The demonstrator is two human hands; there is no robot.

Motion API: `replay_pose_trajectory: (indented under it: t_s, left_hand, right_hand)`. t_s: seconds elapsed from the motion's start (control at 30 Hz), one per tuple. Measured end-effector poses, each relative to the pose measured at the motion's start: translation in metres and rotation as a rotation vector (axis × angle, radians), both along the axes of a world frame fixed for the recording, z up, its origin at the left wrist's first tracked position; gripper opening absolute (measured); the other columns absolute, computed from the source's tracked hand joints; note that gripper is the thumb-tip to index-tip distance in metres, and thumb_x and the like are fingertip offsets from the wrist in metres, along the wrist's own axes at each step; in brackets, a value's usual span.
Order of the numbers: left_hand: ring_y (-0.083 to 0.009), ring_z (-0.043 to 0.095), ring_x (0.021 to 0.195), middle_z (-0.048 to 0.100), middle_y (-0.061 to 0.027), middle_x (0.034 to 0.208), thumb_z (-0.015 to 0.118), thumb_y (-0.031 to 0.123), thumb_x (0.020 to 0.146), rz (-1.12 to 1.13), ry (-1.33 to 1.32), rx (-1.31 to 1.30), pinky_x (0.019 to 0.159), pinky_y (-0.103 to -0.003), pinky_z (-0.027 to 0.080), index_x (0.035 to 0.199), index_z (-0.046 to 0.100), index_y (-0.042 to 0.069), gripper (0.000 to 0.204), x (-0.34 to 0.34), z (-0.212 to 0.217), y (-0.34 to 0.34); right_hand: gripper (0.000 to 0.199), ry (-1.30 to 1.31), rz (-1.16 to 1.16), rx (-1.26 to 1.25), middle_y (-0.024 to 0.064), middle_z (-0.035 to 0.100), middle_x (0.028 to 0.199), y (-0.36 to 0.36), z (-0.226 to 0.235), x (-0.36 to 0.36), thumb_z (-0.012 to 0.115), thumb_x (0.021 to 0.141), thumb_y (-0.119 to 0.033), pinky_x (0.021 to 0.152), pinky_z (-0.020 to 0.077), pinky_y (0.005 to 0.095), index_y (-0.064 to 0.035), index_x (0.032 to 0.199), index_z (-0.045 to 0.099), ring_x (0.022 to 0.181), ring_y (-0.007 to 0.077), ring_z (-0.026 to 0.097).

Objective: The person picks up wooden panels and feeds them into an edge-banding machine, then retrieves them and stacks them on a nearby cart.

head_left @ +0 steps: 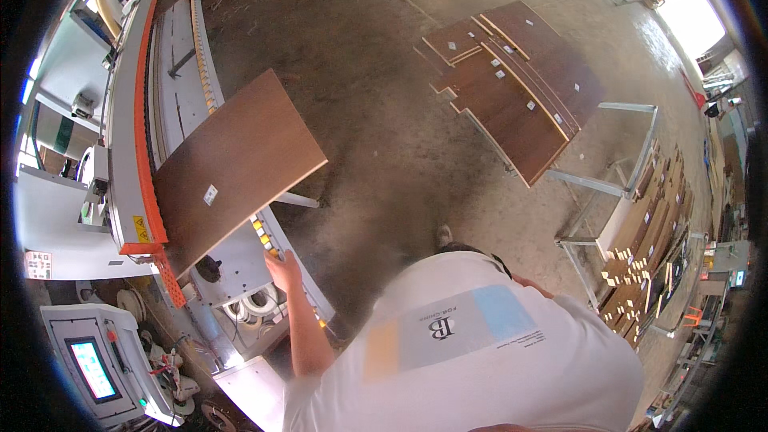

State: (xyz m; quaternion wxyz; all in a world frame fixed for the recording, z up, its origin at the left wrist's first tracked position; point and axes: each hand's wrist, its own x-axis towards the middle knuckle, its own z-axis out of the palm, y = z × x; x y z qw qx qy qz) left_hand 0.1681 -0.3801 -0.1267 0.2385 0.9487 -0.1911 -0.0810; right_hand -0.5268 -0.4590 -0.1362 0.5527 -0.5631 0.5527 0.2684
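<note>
Beside the brown panel (pixel 238 166), the left hand (pixel 282 268) presses curled fingers on the machine's rail (pixel 298 266)

The panel (pixel 238 164) lying on the machine's infeed edge is dark walnut brown with a fine wood grain and one small white sticker near its lower left corner. The machine (pixel 128 136) under it is pale grey with a bright orange strip along its edge and a yellow warning label. The stacked boards (pixel 512 84) on the floor are the same dark brown, edged in light tan, each dotted with white stickers. The floor (pixel 376 112) is dusty grey-brown concrete. The person's shirt (pixel 472 360) is white with pale orange, grey and light blue blocks. The control screen (pixel 92 368) glows green
</note>
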Motion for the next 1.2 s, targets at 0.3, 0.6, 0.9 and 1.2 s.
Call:
replay_pose_trajectory:
  t_s: [0.3, 0.6, 0.9, 1.2]
  left_hand:
    - [-0.0425, 0.048, 0.13, 0.048, -0.0198, 0.146, 0.072, 0.024, 0.083, -0.112, -0.347, -0.055, 0.11, -0.051, 0.039, 0.139, 0.049, 0.003, 0.064, -0.06, 0.001, 0.036]
    - [-0.0328, 0.061, 0.118, 0.066, -0.0175, 0.124, 0.062, 0.027, 0.092, -0.278, 0.541, -0.004, 0.099, -0.044, 0.049, 0.122, 0.067, 0.009, 0.035, -0.361, -0.036, 0.136]
    - [-0.0186, 0.058, 0.122, 0.062, -0.006, 0.138, 0.062, 0.029, 0.097, -0.073, 0.874, -0.221, 0.104, -0.033, 0.047, 0.136, 0.062, 0.009, 0.043, -0.514, -0.047, 0.392]
    - [-0.0236, 0.07, 0.095, 0.073, -0.0127, 0.111, 0.062, 0.027, 0.092, 0.993, 0.921, -0.243, 0.08, -0.037, 0.055, 0.118, 0.071, 0.005, 0.035, -0.706, -0.144, 0.577]
  right_hand:
    - [0.06, -0.115, 0.033, -0.098, 0.0133, 0.051, 0.129, -0.015, -0.018, -0.042, 0.053, 0.096, -0.055, 0.101, 0.0339, 0.0391, -0.0037, 0.126, 0.049, 0.121, 0.0254, 0.045]
    - [0.052, -0.342, 0.225, -0.04, 0.0112, 0.055, 0.116, -0.029, -0.053, -0.039, 0.055, 0.096, -0.051, 0.091, 0.0375, 0.0366, -0.0025, 0.114, 0.054, 0.109, 0.021, 0.049]
    - [0.046, -0.651, 0.372, 0.218, 0.0092, 0.06, 0.103, 0.027, -0.019, -0.031, 0.058, 0.096, -0.047, 0.082, 0.0411, 0.034, -0.0013, 0.101, 0.059, 0.097, 0.0167, 0.053]
    - [0.039, -0.844, 0.552, 0.383, 0.0058, 0.063, 0.087, 0.122, 0.067, 0.018, 0.06, 0.095, -0.04, 0.071, 0.0437, 0.0316, -0.0013, 0.087, 0.063, 0.083, 0.012, 0.056]
